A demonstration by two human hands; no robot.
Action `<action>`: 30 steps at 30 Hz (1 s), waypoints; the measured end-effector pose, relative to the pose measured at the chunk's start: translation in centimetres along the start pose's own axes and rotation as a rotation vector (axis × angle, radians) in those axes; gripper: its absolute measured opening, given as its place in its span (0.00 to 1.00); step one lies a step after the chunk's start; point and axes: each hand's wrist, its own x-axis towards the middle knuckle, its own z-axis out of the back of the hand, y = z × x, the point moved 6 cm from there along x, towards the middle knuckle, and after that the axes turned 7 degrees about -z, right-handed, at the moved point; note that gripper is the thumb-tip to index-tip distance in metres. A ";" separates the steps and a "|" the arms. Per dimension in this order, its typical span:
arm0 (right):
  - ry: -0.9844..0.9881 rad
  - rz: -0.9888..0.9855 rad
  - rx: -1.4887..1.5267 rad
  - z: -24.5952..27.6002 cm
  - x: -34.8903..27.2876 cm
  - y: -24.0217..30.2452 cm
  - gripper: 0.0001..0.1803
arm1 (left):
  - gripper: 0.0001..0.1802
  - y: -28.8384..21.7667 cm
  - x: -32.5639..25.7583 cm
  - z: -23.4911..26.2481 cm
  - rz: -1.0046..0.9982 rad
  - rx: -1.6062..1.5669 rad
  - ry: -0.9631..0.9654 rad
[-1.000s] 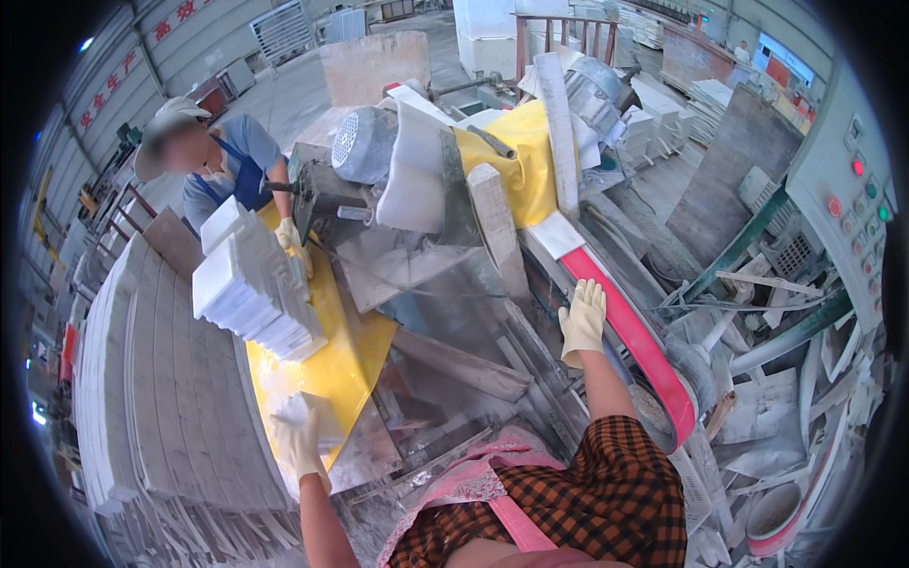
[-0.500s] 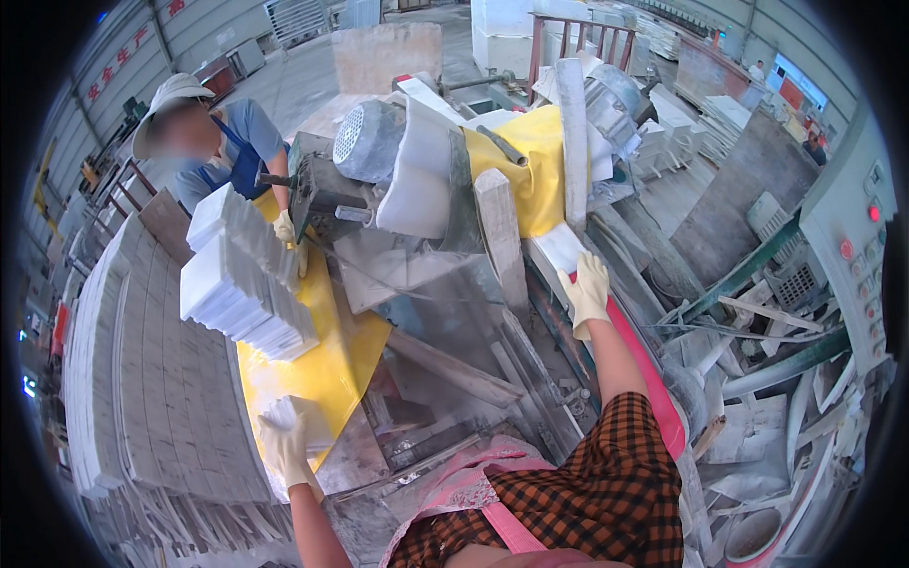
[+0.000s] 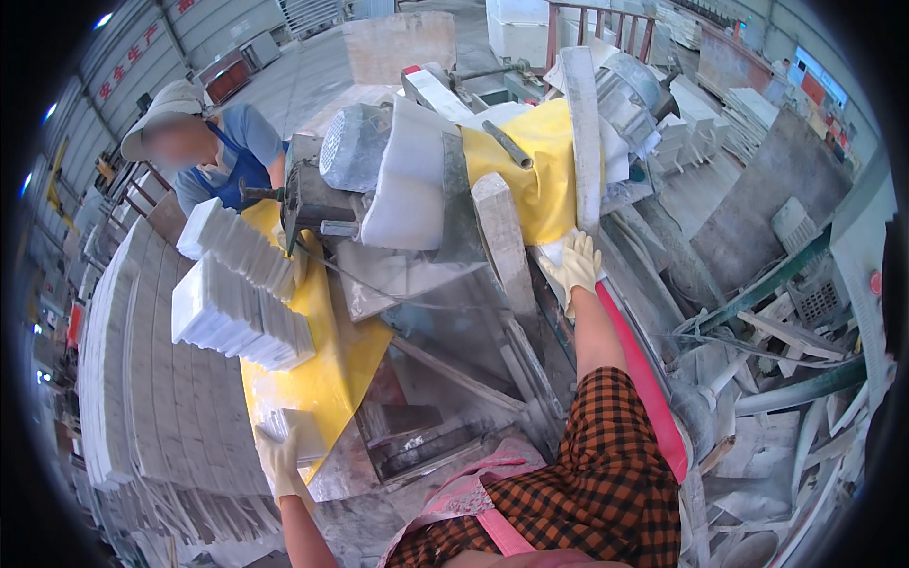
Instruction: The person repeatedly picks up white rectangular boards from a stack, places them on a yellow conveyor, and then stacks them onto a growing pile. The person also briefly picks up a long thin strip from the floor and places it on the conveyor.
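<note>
The right hand (image 3: 574,268) has crept forward along the red rail (image 3: 644,379) over the last second and now lies flat, fingers loose, on a pale stone piece (image 3: 559,254) beside the yellow machine housing (image 3: 540,170). The left hand (image 3: 276,456) has stayed low and is touching a small white block (image 3: 301,431) on the yellow sheet (image 3: 322,369); whether it grips I cannot tell. Just beyond it sit 2 stacks of white tiles (image 3: 237,303). Opposite, a co-worker (image 3: 222,156) leans in. Dusty workshop, stone offcuts (image 3: 786,360) everywhere.
</note>
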 end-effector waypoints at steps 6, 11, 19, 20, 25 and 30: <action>-0.158 0.131 0.008 -0.3 -0.3 -1.3 0.51 | 0.61 -0.3 -0.3 0.4 -0.027 -0.044 -0.006; -0.175 0.148 -0.028 -0.4 -2.3 -2.9 0.48 | 0.60 0.7 0.6 -0.4 -0.054 -0.033 0.013; -0.244 0.176 0.029 1.4 -12.0 -9.9 0.44 | 0.59 -0.4 0.2 -0.2 -0.049 -0.081 -0.022; -0.264 0.181 0.019 1.8 -13.5 -10.8 0.43 | 0.59 -0.9 0.0 0.0 -0.052 -0.050 -0.012; -0.186 0.113 -0.021 3.1 -16.9 -13.2 0.42 | 0.59 -2.1 -1.0 0.6 -0.081 -0.007 -0.017; -0.056 0.016 -0.098 4.1 -16.3 -13.0 0.41 | 0.58 -1.6 -1.3 0.4 -0.088 -0.072 -0.028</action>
